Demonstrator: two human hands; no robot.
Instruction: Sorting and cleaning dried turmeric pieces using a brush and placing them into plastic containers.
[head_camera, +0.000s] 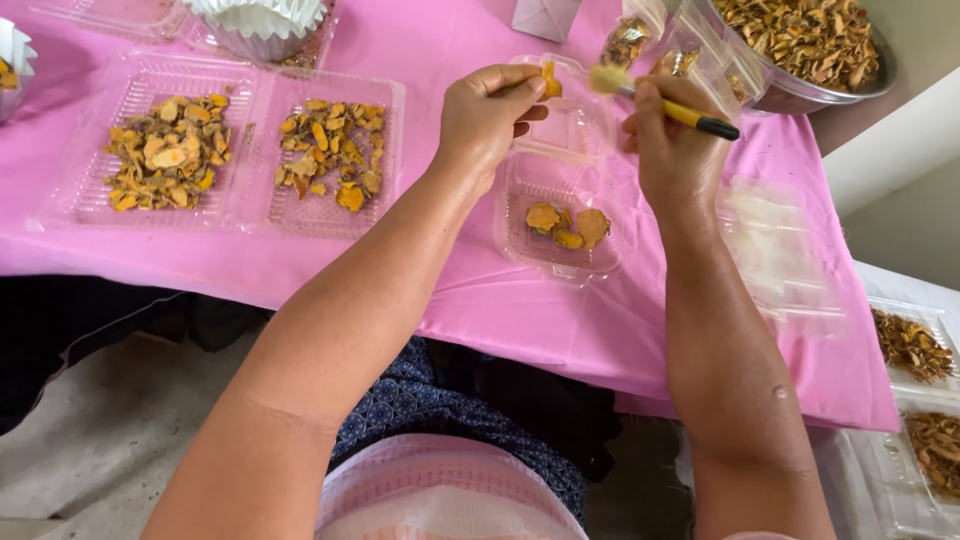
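Your left hand (487, 112) has its fingers pressed together in a pinch on a small orange dried slice (549, 80), held up just above the open clear clamshell box (556, 215). Your right hand (672, 140) has its fingers wrapped around a yellow-handled brush (660, 103) with a black tip at the far end of the handle; its pale bristles point left and sit just beside the pinched slice, though whether they touch it cannot be told. Below and between your two hands, the clamshell box lies open on the surface, and three flat orange slices (567, 226) rest in its near half. To the right of that box, an empty clear box (775, 250) lies flat under your right wrist. To the left, well apart from your hands, a wider two-part clear tray (250, 150) holds two heaps of dried orange-brown pieces, one in each compartment. At the far right corner stands a metal bowl (815, 95) heaped with brown dried slices, with small clear bags (640, 35) of the same stuff just beside it. A pink cloth (420, 270) covers the surface. At the far right edge, further clear boxes (915, 350) with dried pieces sit lower down.
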